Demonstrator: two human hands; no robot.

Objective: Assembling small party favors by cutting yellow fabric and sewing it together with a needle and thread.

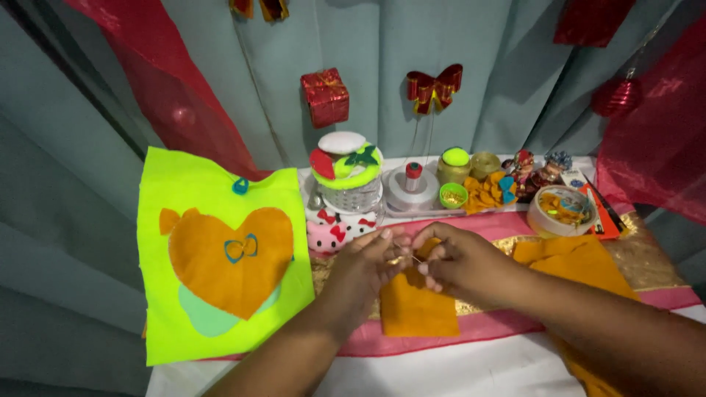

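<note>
at the middle of the bench, both hands pinched over orange felt

at the near middle of the bench, my left hand and right hand meet fingertip to fingertip. each grip is closed in a pinch: together they clamp the top edge of an orange felt piece, and a thin pale sliver shows between the fingertips, maybe a needle, too small to tell for sure.

the felt piece lies on the pink cloth, roughly rectangular, its long axis running from me toward the curtain, its top edge up in my fingers and its lower edge pointing back at me.

what could go wrong, as i judge it: the pinch is small and crowded, so a slip of either grip could drop the felt edge or let the sliver prick a finger. my forearms cover much of the cloth, so a drag of the right arm could shift the larger orange felt sheet lying under and beside it.

further out, a neon green felt panel with an orange heart stands propped at my left. behind my hands sit a small white basket with a felt-topped lid, a spool stand, a green-topped jar, a round tin of orange bits, and little figures near the grey curtain.
</note>
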